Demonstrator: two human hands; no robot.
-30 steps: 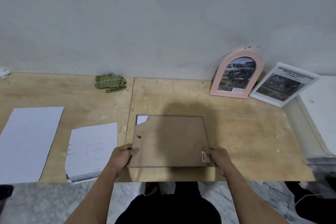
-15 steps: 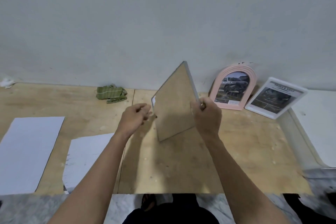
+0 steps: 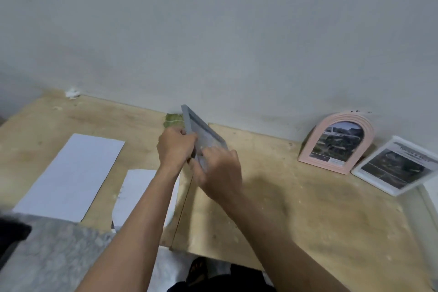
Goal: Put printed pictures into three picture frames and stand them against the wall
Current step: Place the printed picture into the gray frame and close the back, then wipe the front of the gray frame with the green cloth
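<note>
Grey frame: held in the air above the wooden table, tilted, glass side turned up and to the right; a printed picture shows behind the glass, blurred.
Left hand: fingers curled round the grey frame's left edge, gripping it.
Right hand: closed on the frame's lower right edge, fingers over the front; the exact hold is smeared by motion.
Pink arched frame: stands at the right, leaning on the wall, picture inside.
White frame: just right of the pink one, leaning back, picture inside.
Large white sheet: flat on the table, left.
Smaller sheet: flat near the front edge, partly under the left forearm.
Green cloth: by the wall, mostly hidden behind the grey frame.
</note>
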